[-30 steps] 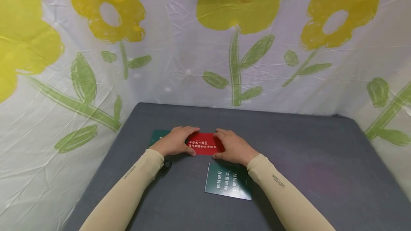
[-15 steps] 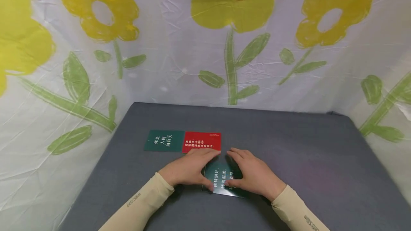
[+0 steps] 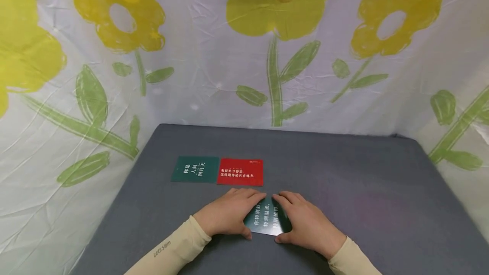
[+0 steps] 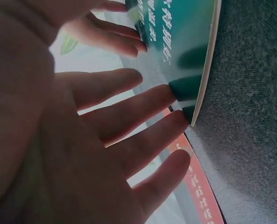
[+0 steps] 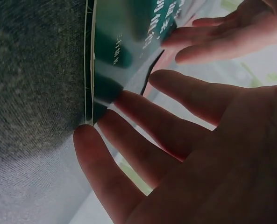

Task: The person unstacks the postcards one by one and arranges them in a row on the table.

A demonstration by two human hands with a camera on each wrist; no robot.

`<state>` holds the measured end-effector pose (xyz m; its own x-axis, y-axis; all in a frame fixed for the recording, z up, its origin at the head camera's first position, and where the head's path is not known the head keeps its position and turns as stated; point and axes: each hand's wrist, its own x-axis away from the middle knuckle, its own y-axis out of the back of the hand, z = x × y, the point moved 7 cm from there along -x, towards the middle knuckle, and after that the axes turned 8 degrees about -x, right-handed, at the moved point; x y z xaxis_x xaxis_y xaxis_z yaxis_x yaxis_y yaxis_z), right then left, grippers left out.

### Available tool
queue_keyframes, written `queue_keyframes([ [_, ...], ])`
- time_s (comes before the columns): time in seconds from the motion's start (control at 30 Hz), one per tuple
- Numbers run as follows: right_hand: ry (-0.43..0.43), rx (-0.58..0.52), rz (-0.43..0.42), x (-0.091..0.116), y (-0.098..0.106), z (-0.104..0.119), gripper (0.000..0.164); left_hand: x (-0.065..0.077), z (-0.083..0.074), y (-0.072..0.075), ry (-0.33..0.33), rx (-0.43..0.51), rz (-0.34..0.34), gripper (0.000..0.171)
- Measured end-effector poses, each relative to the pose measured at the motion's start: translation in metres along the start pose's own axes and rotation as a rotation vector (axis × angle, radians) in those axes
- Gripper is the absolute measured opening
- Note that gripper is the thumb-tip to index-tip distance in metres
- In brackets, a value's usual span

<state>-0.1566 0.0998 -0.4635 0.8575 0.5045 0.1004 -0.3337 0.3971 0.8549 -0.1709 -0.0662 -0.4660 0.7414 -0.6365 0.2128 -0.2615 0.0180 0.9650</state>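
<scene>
In the head view a green card (image 3: 266, 217) with white printed characters lies on the dark grey table, between my two hands. My left hand (image 3: 231, 212) is at its left side, and my right hand (image 3: 309, 223) at its right. Both hands have fingertips by the far edge and thumbs by the near edge. The wrist views show fairly straight fingers, with fingertips (image 4: 178, 116) at one card corner and fingertips (image 5: 108, 116) at another. Beyond the hands, a red card (image 3: 240, 172) and another green card (image 3: 195, 169) lie side by side.
The grey cloth-covered table (image 3: 344, 173) extends to both sides of the cards. A white curtain (image 3: 206, 54) with yellow flowers and green leaves hangs behind the table and along its sides.
Both hands left the red card and came nearer, to the front green card. Over the last half second they settled around its sides, thumbs moving to the near edge.
</scene>
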Motion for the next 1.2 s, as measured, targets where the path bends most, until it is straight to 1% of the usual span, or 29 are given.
queue_keyframes([
  [0.13,0.022,0.021,-0.02,-0.0002,0.0021,0.0003,0.091,-0.0021,0.0,-0.0004,0.005,-0.01,-0.005,0.103],
  [0.3,0.042,0.041,-0.026,-0.0013,0.0039,0.0021,0.085,-0.001,0.001,-0.0004,0.014,0.011,-0.007,0.1],
  [0.57,0.051,0.049,-0.022,-0.0009,0.0043,0.0023,0.089,-0.0008,0.0021,0.002,-0.002,0.016,-0.035,0.098],
  [0.73,0.054,0.051,-0.026,-0.0004,0.0038,0.0013,0.088,-0.0021,0.0023,0.001,-0.014,0.026,-0.031,0.098],
  [0.93,0.047,0.043,-0.01,-0.0013,0.0028,-0.0003,0.088,-0.0019,0.0047,-0.0003,-0.012,0.063,-0.029,0.099],
  [1.07,0.048,0.04,-0.002,-0.0028,0.0034,-0.0012,0.087,-0.0018,0.0044,0.0015,-0.024,0.071,-0.043,0.1],
  [1.2,0.041,0.032,-0.001,-0.0032,0.005,-0.0037,0.085,-0.0019,0.0025,0.0046,-0.044,0.072,-0.073,0.097],
])
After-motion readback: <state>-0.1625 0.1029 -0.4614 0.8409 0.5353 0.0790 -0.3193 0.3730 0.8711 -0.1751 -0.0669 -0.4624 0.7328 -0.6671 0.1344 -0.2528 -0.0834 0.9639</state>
